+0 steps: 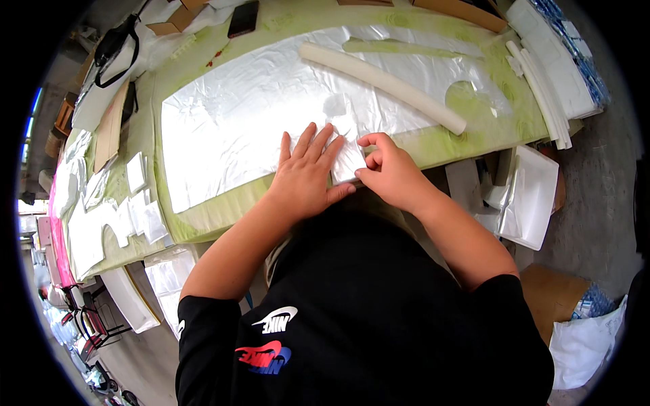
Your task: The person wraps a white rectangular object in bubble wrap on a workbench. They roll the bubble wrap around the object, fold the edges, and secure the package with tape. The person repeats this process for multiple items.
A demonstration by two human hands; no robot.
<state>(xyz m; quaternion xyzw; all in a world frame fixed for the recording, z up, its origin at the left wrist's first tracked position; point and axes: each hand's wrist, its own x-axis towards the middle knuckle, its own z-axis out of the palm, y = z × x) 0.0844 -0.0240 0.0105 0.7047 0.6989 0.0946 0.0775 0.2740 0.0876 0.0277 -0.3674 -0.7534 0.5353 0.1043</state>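
A large sheet of shiny, clear plastic film (230, 115) lies across the green-covered table in front of me. My left hand (303, 174) is flat on it near the table's front edge, palm down and fingers spread. Just right of that hand is a small folded piece of plastic film (347, 162), whitish and roughly rectangular. My right hand (393, 170) has thumb and fingers curled at its right edge, pinching it. A long cream-coloured tube (382, 84) rests slantwise on the sheet, beyond both hands.
Folded plastic pieces (145, 215) lie at the table's left. A dark phone (244, 18) is at the back, near a black bag (118, 47). White rolls (539, 91) lie at the right edge, and a white bin (529, 196) stands below it. Cardboard (552, 298) lies on the floor.
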